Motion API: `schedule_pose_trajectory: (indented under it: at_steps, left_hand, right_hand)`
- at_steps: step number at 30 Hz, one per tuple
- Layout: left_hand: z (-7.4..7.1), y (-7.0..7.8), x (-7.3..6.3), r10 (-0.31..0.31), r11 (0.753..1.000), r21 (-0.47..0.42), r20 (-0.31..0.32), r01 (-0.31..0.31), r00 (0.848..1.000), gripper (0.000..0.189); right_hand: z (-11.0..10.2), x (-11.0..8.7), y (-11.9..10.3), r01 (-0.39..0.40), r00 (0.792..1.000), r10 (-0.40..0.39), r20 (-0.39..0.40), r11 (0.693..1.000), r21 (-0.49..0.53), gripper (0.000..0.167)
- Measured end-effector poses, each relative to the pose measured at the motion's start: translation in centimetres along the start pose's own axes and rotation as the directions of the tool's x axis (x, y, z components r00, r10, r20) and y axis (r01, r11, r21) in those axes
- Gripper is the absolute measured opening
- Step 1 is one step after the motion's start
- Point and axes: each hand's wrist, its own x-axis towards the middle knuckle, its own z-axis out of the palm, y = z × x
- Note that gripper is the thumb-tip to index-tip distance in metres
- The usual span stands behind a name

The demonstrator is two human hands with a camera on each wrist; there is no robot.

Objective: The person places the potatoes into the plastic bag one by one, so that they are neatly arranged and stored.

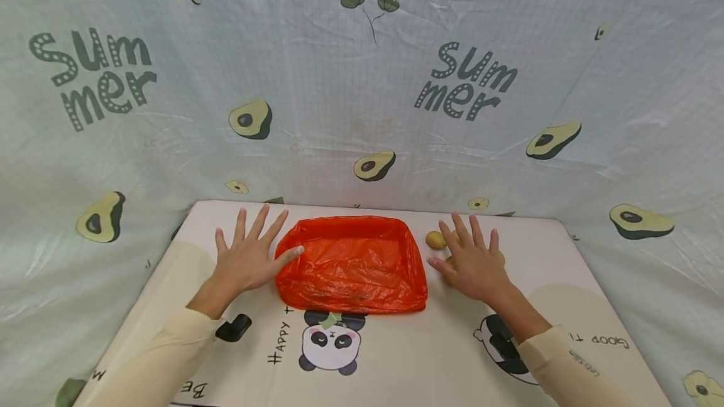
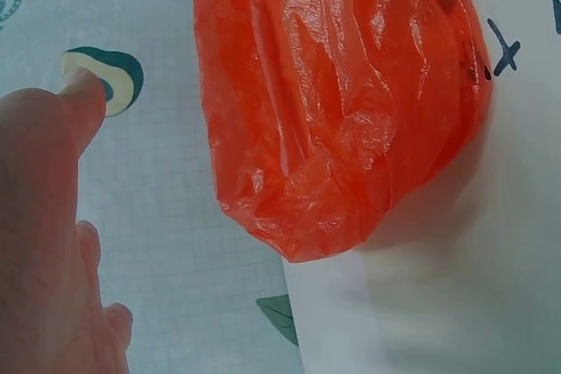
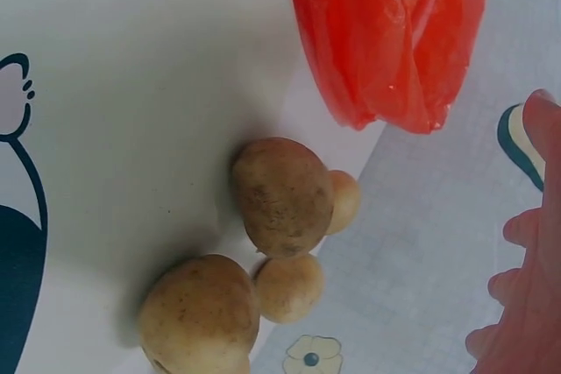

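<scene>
A rectangular container covered in red plastic bag film (image 1: pixel 353 291) stands on the table, its hollow facing up. My left hand (image 1: pixel 244 264) is held out at its left side with fingers spread; the thumb overlaps the container's left rim in the head view. To the right, my right hand (image 1: pixel 475 269) hovers with fingers spread over several potatoes, partly hiding them. The right wrist view shows two larger brown potatoes (image 3: pixel 282 197) and smaller, paler potatoes (image 3: pixel 289 288) close beside them. Neither hand holds anything.
The table (image 1: pixel 418 357) has a pale cover printed with pandas and lettering. Behind and around it hangs a light curtain (image 1: pixel 317 68) with avocado and "summer" prints. The table's far edge runs just behind the container.
</scene>
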Motion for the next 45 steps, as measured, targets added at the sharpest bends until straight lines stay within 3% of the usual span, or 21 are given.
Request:
schedule_pose_trajectory:
  at_steps: [13, 22, 45]
  left_hand:
    - [0.4, -0.1, 0.1, 0.016, 1.000, -0.011, 0.010, -0.016, 1.000, 0.092]
    - [1.0, -0.2, 0.5, 0.030, 1.000, -0.008, 0.023, -0.029, 0.999, 0.092]
    - [3.1, -1.1, 1.0, 0.038, 0.990, -0.140, 0.055, -0.030, 0.998, 0.090]
  right_hand:
    - [0.4, 0.1, 0.1, 0.001, 1.000, -0.001, -0.004, 0.999, 0.040, 0.086]
    - [1.2, 0.1, 0.5, 0.003, 1.000, -0.002, -0.016, 1.000, 0.015, 0.087]
    - [2.4, 0.9, 1.7, 0.026, 0.999, -0.027, 0.024, 0.999, 0.045, 0.087]
